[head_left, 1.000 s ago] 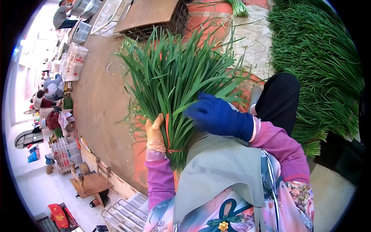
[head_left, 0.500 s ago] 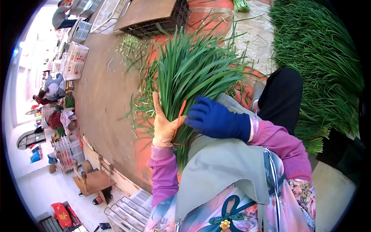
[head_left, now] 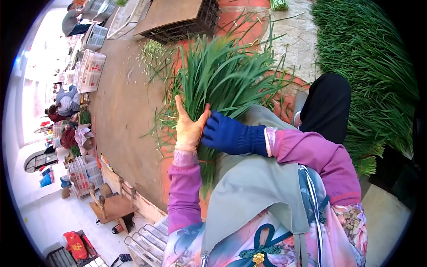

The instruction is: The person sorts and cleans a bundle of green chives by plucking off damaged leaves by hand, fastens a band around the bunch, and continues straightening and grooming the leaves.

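Note:
A thick bunch of garlic chives [head_left: 222,75] stands between my hands, its leaves fanning away from me and its lower end against the grey apron [head_left: 253,191]. My left hand [head_left: 190,127], in a tan glove, grips the bunch from the left. Its thumb and index finger are spread; the other fingers are hidden behind the leaves. A red band [head_left: 206,161] circles the lower bunch, and part of it runs up by the left thumb. My right hand [head_left: 229,134], in a blue knitted glove, is closed beside that thumb on the band, its fingertips partly hidden.
A large heap of garlic chives [head_left: 360,58] lies on the right. Ahead stands a dark crate with a brown board [head_left: 173,18]. Trimmings [head_left: 155,53] litter the floor. White baskets [head_left: 91,69], a small wooden stool [head_left: 113,207] and people [head_left: 66,102] are at the left.
My right hand has moved left and slightly down against the left thumb. The red band, stretched in a long loop before, now sits mostly close to the bunch.

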A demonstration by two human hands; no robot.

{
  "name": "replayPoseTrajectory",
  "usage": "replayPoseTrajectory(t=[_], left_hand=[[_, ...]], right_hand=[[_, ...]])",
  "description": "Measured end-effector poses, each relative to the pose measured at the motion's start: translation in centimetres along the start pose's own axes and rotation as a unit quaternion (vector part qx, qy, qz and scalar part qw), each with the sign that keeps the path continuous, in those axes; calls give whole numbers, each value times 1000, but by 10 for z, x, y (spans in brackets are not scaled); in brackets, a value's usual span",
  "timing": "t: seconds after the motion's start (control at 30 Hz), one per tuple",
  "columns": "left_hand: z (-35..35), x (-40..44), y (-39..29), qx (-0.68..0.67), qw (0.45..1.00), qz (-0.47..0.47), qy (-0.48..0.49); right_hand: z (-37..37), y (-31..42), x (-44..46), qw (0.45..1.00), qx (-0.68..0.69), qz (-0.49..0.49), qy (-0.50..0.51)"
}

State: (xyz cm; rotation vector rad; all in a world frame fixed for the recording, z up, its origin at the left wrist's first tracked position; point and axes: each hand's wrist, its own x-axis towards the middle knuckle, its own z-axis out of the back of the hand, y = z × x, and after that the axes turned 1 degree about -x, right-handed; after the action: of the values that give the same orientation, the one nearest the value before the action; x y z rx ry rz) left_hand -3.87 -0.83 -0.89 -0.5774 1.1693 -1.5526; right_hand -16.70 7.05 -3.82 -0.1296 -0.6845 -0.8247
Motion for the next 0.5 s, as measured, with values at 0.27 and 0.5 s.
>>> replayPoseTrajectory(t=[0.27,0.5], left_hand=[[16,14,34,-156,985,68,-23],[16,4,15,-185,974,116,-55]], right_hand=[[-2,11,-16,997,68,-47,2],[-4,11,-15,997,70,-42,-14]])
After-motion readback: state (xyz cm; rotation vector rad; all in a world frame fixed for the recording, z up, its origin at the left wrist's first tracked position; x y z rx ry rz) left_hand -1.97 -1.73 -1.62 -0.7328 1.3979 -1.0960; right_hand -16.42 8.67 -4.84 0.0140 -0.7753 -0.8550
